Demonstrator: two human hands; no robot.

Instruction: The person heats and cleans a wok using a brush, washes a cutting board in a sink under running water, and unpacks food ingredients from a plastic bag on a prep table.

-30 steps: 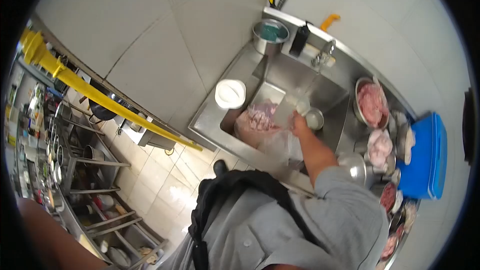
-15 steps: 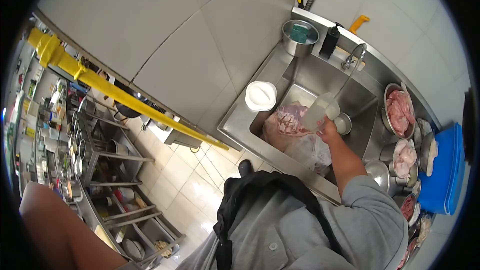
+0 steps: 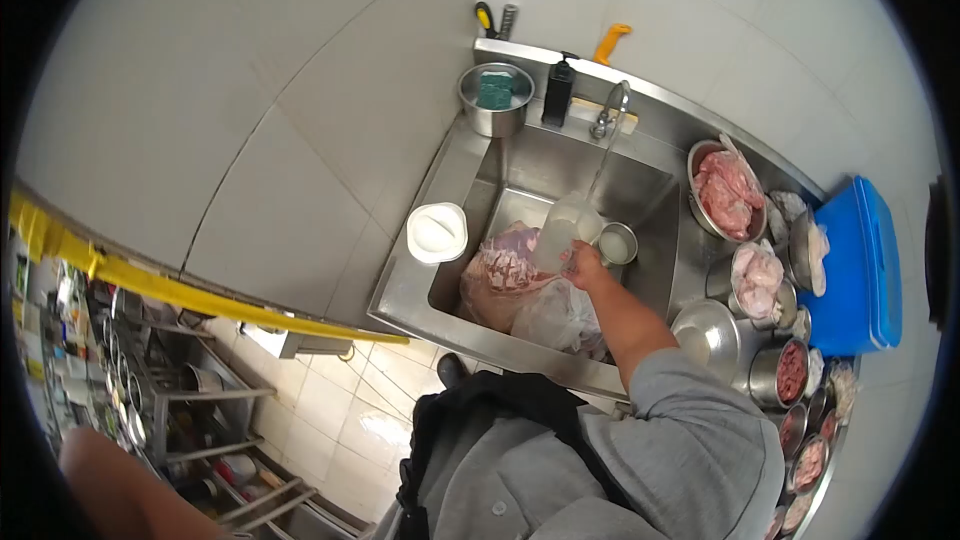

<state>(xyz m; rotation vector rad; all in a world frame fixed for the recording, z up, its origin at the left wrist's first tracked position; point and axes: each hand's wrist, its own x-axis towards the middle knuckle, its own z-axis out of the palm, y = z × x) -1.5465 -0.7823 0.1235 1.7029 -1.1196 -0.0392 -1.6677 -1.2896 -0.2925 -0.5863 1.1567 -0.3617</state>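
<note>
My right hand (image 3: 582, 264) is closed around the near side of a translucent plastic container (image 3: 560, 232). It is tilted in the sink (image 3: 650, 220), under the stream from the tap (image 3: 604, 120). A small metal bowl (image 3: 618, 243) sits just right of the container. Left of my right hand lies a large piece of raw meat (image 3: 500, 275), partly in a clear plastic bag (image 3: 560, 315). Of my left arm, only a bare part shows at the lower left. My left hand is out of frame.
A white tub (image 3: 437, 233) stands on the left sink ledge. Behind are a metal pot (image 3: 495, 120) holding a green sponge and a black pump bottle (image 3: 558, 92). Bowls of raw meat (image 3: 728, 195) and a blue cooler box (image 3: 850, 270) line the right. A yellow pipe (image 3: 200, 295) runs left.
My view has swung right, so the sink and bowls appear further left and more of the right counter shows. My right hand still holds the container under the running water.
</note>
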